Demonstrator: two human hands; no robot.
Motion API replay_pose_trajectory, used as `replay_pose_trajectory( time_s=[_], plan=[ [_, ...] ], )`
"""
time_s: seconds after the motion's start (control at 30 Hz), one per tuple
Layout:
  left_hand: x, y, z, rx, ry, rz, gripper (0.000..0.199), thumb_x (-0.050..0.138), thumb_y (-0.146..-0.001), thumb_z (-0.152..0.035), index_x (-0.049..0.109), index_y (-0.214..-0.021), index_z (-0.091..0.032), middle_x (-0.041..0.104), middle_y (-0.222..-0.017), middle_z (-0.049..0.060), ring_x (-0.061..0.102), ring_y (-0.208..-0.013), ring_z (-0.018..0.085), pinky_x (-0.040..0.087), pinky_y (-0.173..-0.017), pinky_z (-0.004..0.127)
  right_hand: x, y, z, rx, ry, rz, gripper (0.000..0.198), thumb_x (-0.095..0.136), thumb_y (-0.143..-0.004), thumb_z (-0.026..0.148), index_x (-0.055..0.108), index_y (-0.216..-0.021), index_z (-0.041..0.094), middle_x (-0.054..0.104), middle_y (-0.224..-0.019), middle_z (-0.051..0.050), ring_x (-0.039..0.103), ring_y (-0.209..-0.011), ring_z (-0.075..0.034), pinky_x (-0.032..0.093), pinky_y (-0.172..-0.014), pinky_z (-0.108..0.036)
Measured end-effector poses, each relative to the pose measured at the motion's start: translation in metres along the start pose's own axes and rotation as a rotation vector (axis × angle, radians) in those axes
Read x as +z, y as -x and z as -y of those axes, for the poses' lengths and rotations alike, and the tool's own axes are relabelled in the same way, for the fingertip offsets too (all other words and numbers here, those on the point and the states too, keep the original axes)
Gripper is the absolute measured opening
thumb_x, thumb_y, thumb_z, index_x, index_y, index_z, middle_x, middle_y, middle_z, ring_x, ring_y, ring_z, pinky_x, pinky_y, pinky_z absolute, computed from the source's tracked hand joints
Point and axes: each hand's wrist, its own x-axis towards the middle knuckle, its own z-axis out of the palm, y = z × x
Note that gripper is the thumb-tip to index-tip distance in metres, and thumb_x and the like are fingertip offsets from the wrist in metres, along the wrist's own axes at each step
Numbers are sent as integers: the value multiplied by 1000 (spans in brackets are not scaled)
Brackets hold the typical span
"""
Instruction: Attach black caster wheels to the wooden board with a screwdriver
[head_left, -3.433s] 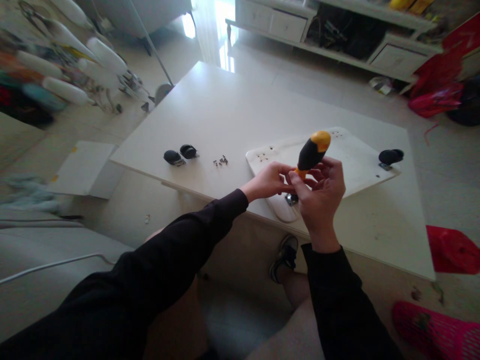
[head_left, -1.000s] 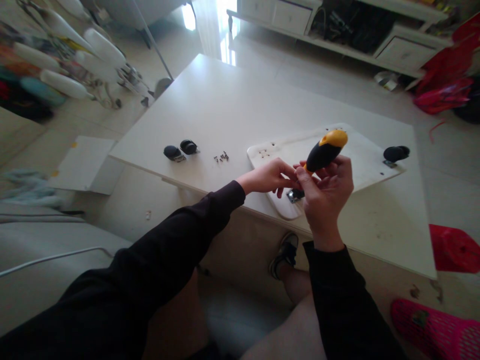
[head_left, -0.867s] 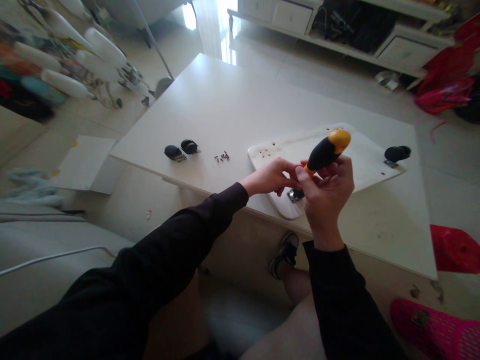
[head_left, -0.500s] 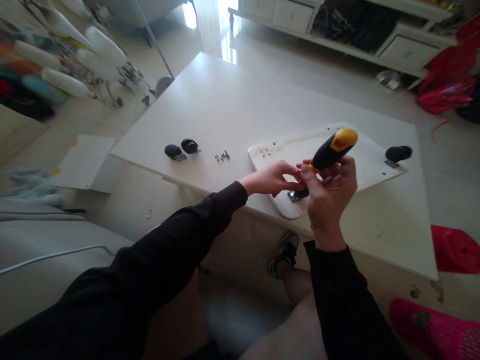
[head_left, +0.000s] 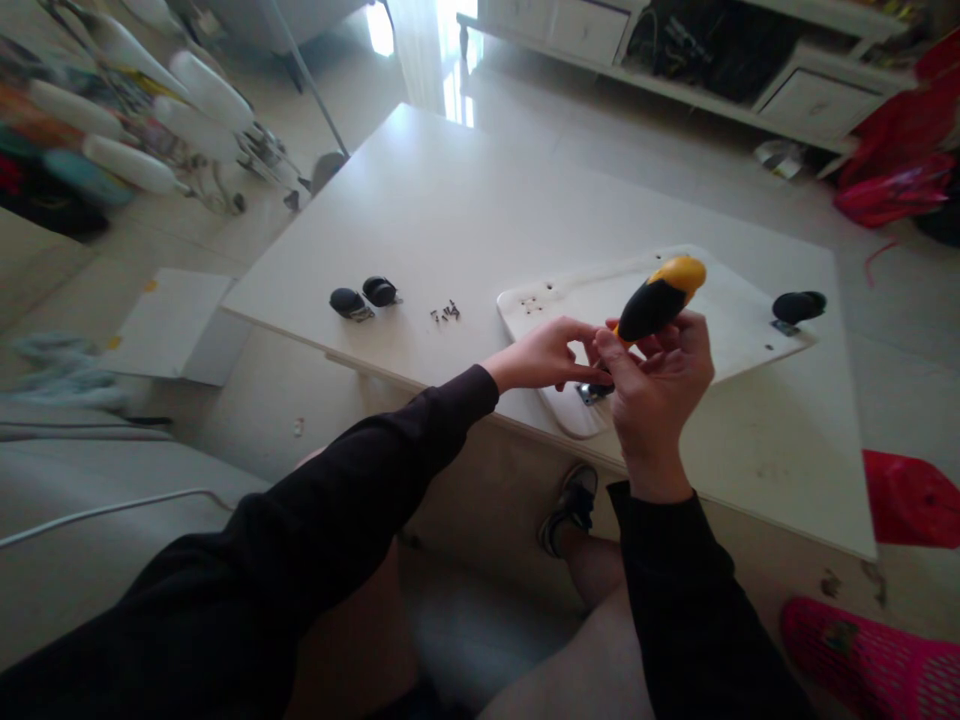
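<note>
My right hand [head_left: 664, 375] is closed around the lower part of a yellow-and-black screwdriver [head_left: 656, 300], its handle tilted up to the right. Fingers of my left hand [head_left: 555, 352] are bent together by the screwdriver's lower end; what they pinch is hidden. Just below them sits a caster wheel with a metal mounting plate [head_left: 589, 395], mostly covered by my hands. It is at the near corner of a white board [head_left: 577, 290] with small holes. Another black caster [head_left: 799, 307] stands at the board's right corner.
The board lies on a white table [head_left: 465, 220]. Small screws [head_left: 446, 312] lie left of the board, with two loose casters [head_left: 351, 304] farther left. A white box [head_left: 169, 325] is on the floor at left, and a red stool-like object [head_left: 911, 500] at right.
The screwdriver handle has shifted slightly left and its orientation has turned a little. Both hands stay at nearly the same spot over the caster.
</note>
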Motion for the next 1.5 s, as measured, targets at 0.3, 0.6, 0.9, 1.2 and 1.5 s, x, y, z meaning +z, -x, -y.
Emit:
replay_pose_trajectory(
  time_s=[0.3, 0.6, 0.9, 1.2, 1.5],
  plan=[
    [2, 0, -8, -71, -20, -57, 12, 85, -89, -20, 80, -92, -10, 69, -71, 0, 59, -51, 5, 46, -48, 19, 1, 2, 3, -17, 14, 10, 39, 89, -80, 30, 64, -110, 29, 77, -99, 4, 79, -89, -16, 68, -76, -34],
    [5, -3, 0, -34, -27, -109, 19, 87, -85, -23, 73, -83, -11, 66, -72, -1, 58, -54, 6, 48, -51, 21, 2, 1, 2, -48, 22, 32, 41, 88, -81, 34, 65, -114, 31, 76, -107, 3, 78, -96, -17, 68, -79, -34],
    [3, -1, -2, 45, -75, -95, 21, 89, -83, -28, 79, -90, -11, 70, -75, 1, 58, -57, 7, 48, -55, 21, 5, 5, -1, -45, 57, 6, 42, 91, -79, 37, 64, -111, 31, 75, -102, 3, 76, -90, -16, 65, -70, -31],
    [5, 0, -13, -52, -43, -66, 13, 82, -90, -19, 84, -100, -11, 74, -73, 2, 60, -54, 7, 50, -51, 19, 2, 5, -3, -114, -29, 1, 43, 83, -87, 30, 62, -124, 34, 73, -108, 1, 80, -97, -20, 70, -86, -43],
    [-2, 3, -15, 0, -98, -121, 28, 89, -79, -22, 79, -104, -11, 77, -99, 7, 59, -62, 5, 46, -57, 22, -8, -11, -17, -146, -168, -192, 38, 71, -98, 39, 53, -131, 41, 69, -120, 2, 81, -106, -22, 70, -89, -49]
  ],
)
